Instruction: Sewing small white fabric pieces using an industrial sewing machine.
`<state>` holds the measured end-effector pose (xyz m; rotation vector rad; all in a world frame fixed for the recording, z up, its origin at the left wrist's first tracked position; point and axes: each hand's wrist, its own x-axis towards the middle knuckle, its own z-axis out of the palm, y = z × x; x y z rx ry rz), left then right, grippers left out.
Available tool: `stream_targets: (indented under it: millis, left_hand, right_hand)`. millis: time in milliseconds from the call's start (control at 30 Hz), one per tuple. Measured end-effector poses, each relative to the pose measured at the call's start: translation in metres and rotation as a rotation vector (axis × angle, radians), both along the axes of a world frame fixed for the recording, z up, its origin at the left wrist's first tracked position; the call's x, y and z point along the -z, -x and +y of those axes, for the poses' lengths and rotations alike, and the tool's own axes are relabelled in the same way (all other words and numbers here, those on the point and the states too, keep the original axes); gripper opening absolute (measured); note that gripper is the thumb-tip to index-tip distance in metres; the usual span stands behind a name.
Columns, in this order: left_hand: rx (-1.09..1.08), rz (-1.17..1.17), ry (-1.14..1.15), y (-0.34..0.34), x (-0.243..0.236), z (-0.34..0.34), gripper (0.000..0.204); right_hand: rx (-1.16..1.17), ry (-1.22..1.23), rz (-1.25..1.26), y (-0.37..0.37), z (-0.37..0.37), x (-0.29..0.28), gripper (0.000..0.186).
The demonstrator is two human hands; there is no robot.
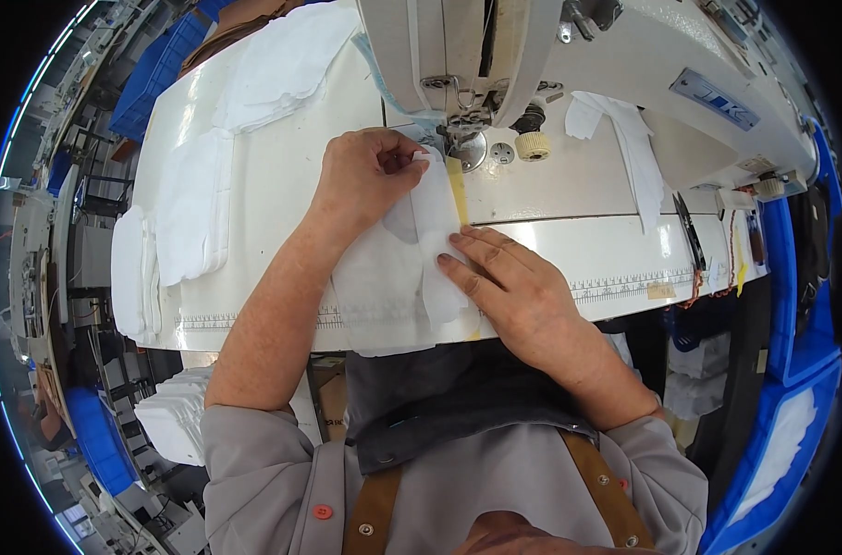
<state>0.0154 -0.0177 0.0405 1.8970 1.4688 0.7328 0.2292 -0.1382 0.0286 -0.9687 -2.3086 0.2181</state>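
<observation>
A white fabric piece (384, 277) lies in front of the sewing machine (467, 83), its lower end reaching over the table's front edge. A narrower white strip (435, 222) lies along its right side. My left hand (373, 171) pinches the strip's upper end between thumb and fingers, close to the needle area. Flat on the lower right part of the strip rests my right hand (513, 287), with its fingers stretched out. Beside the strip, a yellow tape (457, 190) runs down the table from the presser foot.
Stacks of white fabric pieces (194, 208) lie on the left of the table (273, 222). A white scrap (629, 148) sits right of the needle. Black scissors (689, 231) lie at the right end. Blue bins (781, 425) stand beyond; more white pieces (176, 412) are stacked below left.
</observation>
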Motion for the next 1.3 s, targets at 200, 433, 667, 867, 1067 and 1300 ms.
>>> stream_targets:
  millis: [200, 433, 667, 867, 1067, 1300]
  left_hand:
    - [0.003, -0.009, -0.062, -0.001, 0.006, 0.000, 0.017]
    - [0.025, -0.024, -0.156, -0.004, 0.003, -0.005, 0.022]
    - [0.381, 0.408, -0.624, -0.003, 0.004, -0.026, 0.027]
    - [0.379, 0.268, -0.539, -0.001, 0.008, -0.034, 0.038]
    - [0.422, 0.185, -0.461, -0.003, 0.012, -0.019, 0.040]
    - [0.403, 0.182, -0.444, -0.002, 0.013, -0.014, 0.041]
  right_hand:
    - [0.015, 0.027, -0.002, 0.000, -0.001, 0.000, 0.042]
    - [0.007, 0.024, -0.024, 0.000, 0.000, 0.003, 0.041]
    - [0.006, 0.043, -0.024, -0.001, 0.000, 0.003, 0.038]
    - [0.027, 0.027, -0.082, -0.005, 0.004, -0.002, 0.036]
    - [0.076, 0.018, -0.077, -0.001, 0.007, -0.002, 0.036]
    - [0.079, 0.025, -0.069, 0.001, 0.012, -0.001, 0.036]
